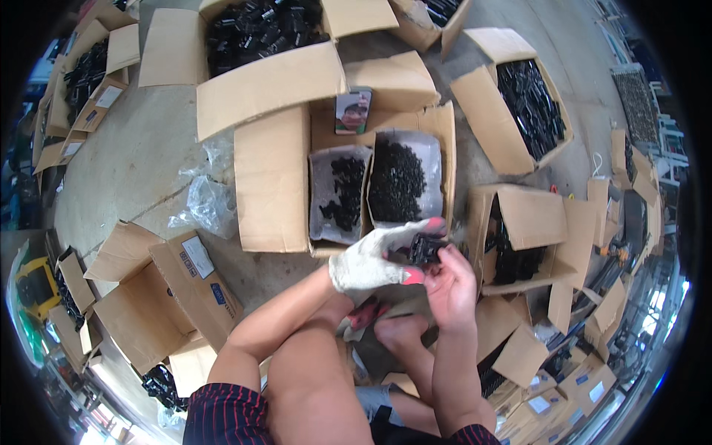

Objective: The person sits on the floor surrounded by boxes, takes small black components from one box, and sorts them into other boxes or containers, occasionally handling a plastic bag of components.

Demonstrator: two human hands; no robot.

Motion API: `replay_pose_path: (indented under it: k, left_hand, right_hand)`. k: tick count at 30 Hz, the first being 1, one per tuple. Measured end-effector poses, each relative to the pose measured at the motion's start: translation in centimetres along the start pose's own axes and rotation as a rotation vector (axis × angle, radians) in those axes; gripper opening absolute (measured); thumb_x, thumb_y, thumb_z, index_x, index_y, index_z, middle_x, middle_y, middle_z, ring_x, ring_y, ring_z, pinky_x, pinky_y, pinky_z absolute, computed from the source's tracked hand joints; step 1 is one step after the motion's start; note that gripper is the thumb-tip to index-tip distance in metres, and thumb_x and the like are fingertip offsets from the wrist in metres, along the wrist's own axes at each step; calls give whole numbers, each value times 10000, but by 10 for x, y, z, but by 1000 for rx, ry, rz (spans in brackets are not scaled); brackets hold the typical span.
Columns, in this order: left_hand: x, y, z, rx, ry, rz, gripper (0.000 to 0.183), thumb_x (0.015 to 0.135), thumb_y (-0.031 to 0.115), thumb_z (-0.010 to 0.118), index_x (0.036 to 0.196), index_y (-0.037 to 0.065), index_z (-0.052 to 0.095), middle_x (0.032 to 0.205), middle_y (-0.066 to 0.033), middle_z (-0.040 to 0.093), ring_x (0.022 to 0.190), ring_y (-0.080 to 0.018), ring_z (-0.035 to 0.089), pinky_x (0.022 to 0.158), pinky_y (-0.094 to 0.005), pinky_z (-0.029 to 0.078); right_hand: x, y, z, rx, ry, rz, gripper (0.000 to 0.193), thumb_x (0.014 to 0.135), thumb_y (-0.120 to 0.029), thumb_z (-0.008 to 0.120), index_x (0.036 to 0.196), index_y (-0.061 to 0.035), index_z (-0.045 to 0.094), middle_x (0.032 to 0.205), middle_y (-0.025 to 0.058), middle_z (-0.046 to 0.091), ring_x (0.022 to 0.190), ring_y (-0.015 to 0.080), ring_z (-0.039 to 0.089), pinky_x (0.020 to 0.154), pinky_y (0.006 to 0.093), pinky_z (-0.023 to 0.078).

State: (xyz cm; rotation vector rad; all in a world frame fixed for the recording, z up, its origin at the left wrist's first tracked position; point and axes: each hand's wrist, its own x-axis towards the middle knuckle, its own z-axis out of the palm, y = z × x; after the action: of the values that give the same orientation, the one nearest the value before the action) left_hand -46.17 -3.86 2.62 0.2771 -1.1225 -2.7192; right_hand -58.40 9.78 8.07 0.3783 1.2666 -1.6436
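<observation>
My left hand [368, 259], in a white glove with pink fingertips, grips a small black plastic part [425, 250] between thumb and fingers. From the other side the bare fingers of my right hand [454, 291] pinch the same part. Its exact kind is hard to make out. Just beyond my hands stands an open cardboard box [271, 178]. Inside sit two grey-lined trays, a left tray [320, 174] and a right tray [432, 170], both holding many tiny black pieces. A phone [352, 111] with a lit screen leans at the box's far side.
A large carton [267, 85] of black parts stands beyond, with another carton [482, 96] at the far right and a third [538, 215] nearer. An open box [141, 315] lies to the left. Crumpled clear plastic [208, 204] rests on the concrete floor [159, 159].
</observation>
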Motion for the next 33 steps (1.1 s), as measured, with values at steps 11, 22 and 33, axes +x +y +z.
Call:
replay_pose_path:
  k: [11, 22, 33]
  left_hand:
    - [-11, -21, -34, 26, 380, -21, 673, 926, 223, 790, 1486, 17, 480, 1346, -116, 651, 1208, -179, 634, 1063, -319, 500]
    - [-27, -23, -40, -307, 565, -61, 697, 946, 217, 767, 1545, 174, 414, 1294, -92, 661, 1136, -221, 686, 861, -407, 645]
    - [-30, -20, -39, -463, 635, 7, 617, 942, 110, 757, 1492, 155, 481, 1193, -63, 699, 1096, -219, 702, 941, -393, 599]
  right_hand:
    - [32, 52, 5, -616, 116, -405, 188, 934, -51, 767, 1097, 25, 713, 891, 23, 721, 739, 47, 655, 559, 198, 528]
    - [44, 67, 17, -1292, -153, -1264, 307, 795, 82, 755, 1083, -20, 733, 1053, 123, 702, 910, 287, 702, 797, 379, 586]
    - [45, 75, 22, -1152, -117, -1164, 193, 827, 74, 747, 1004, 0, 731, 1002, 141, 752, 918, 294, 725, 816, 376, 592]
